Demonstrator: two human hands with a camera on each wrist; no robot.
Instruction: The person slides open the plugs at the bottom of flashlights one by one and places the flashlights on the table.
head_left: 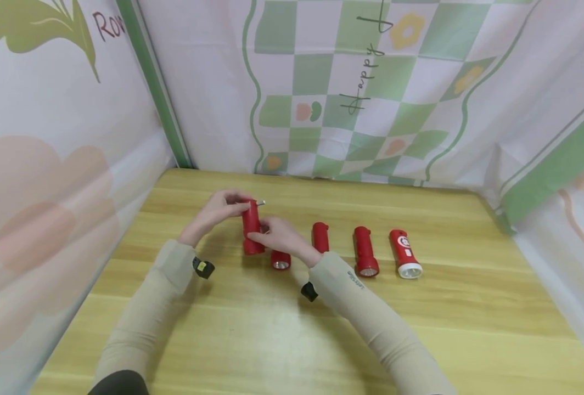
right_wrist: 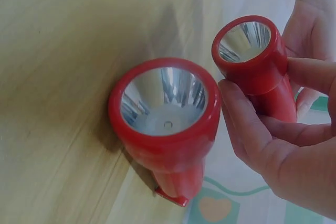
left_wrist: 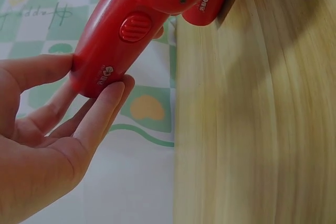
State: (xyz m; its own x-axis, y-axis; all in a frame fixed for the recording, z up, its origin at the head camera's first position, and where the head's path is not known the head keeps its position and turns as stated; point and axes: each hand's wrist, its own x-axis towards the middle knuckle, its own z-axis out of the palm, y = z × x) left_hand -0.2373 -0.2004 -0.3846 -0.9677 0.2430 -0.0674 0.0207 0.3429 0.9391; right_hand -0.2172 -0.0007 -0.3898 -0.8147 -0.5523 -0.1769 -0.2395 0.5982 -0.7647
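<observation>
Both hands hold one red flashlight [head_left: 250, 219] above the table. My left hand [head_left: 225, 204] pinches its tail end between thumb and fingers, and a small silver prong [head_left: 260, 202] juts out there. Around the head end, the fingers of my right hand [head_left: 279, 236] grip the body. The left wrist view shows a ribbed oval switch [left_wrist: 135, 27] on the flashlight's side. In the right wrist view, its reflector [right_wrist: 244, 42] faces the camera. Just beside the right hand, a second red flashlight [right_wrist: 173, 150] lies on the table, partly hidden by that hand in the head view.
To the right, a red flashlight [head_left: 320, 237] lies half behind the right wrist. Further along are another red flashlight [head_left: 364, 249] and one with a white head [head_left: 404, 249]. They lie on a wooden table [head_left: 252, 329], with printed curtains [head_left: 213, 82] behind and at the sides.
</observation>
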